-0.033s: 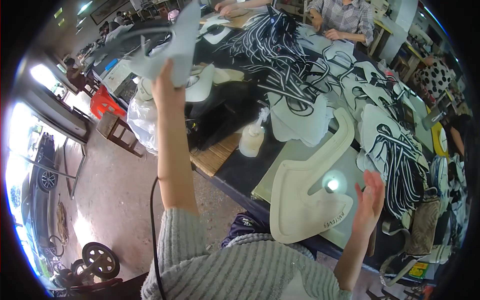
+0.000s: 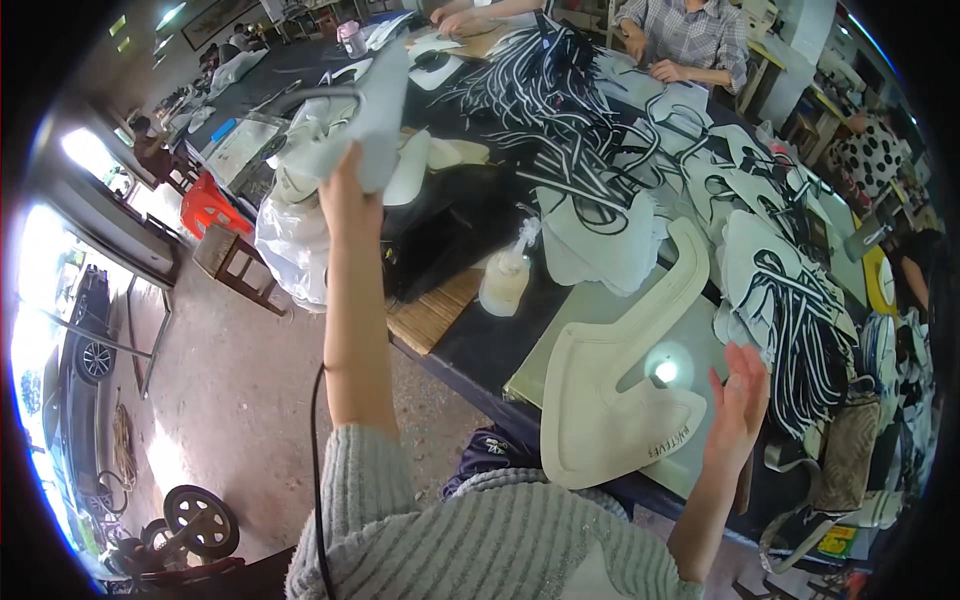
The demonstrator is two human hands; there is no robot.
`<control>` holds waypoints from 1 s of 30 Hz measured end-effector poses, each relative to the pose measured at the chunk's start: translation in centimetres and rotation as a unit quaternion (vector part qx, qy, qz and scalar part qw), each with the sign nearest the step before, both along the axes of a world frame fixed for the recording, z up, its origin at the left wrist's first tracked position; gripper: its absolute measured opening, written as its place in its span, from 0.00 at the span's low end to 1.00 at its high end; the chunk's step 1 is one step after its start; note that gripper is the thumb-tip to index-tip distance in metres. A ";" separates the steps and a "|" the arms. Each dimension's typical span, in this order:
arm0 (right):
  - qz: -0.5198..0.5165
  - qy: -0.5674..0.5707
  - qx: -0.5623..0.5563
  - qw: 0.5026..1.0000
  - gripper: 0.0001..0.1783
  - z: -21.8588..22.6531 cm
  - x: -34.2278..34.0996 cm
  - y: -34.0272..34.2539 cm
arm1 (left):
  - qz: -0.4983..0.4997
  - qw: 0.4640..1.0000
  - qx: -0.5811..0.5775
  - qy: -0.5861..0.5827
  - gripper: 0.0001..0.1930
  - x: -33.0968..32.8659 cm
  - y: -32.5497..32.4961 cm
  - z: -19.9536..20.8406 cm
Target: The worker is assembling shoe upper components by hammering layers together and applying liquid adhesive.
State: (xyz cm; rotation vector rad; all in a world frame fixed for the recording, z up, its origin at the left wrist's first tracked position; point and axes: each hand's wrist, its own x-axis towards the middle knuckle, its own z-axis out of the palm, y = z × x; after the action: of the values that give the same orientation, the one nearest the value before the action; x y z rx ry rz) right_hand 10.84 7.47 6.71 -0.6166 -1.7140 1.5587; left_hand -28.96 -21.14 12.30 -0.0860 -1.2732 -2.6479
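My left hand [image 2: 352, 195] reaches out over the far left of the table, its fingers closed on a pale, flat cut piece [image 2: 378, 125] smeared by motion. Under and beside that piece lie similar white pieces and a clear plastic bag [image 2: 290, 240]. My right hand [image 2: 738, 400] hovers at the near right with its fingers apart, holding nothing. Just left of it a cream curved template [image 2: 590, 400] with dark lettering rests on a greenish board [image 2: 535, 380]; a bright light spot falls beside it. Beyond the template stands a squat bottle [image 2: 505, 280] of pale liquid, its top wrapped in plastic.
Stacked white pieces [image 2: 600, 240] and black-and-white strips [image 2: 810, 370] cover the table's middle and right. Brown cardboard [image 2: 435, 310] lies at the left edge. A wooden stool [image 2: 235, 265] and red chair [image 2: 212, 205] stand on the floor. Across the table, a person in a checked shirt [image 2: 690, 35] works.
My left hand has come slightly down and to the right with the pale piece, uncovering more of the pile and a pink cup behind. My right hand stays put.
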 end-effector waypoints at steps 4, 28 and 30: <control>0.013 -0.027 -0.023 0.999 0.26 -0.4 -0.1 -0.2 | -0.104 0.982 0.040 -0.153 0.18 1.2 -0.4 -10.0; -0.017 -0.038 -0.099 0.994 0.26 -2.5 2.9 -0.1 | -0.018 0.990 0.039 -0.136 0.17 10.6 -1.2 -10.2; -0.024 -0.043 -0.114 0.992 0.26 -2.9 3.5 -0.1 | 0.042 0.994 -0.019 -0.103 0.21 11.2 -0.9 -9.0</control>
State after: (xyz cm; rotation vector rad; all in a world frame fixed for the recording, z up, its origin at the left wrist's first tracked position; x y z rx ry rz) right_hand 14.35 7.37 3.81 -0.8438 -1.5818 1.7306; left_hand -17.79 -22.06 3.26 0.2353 -1.3553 -2.6161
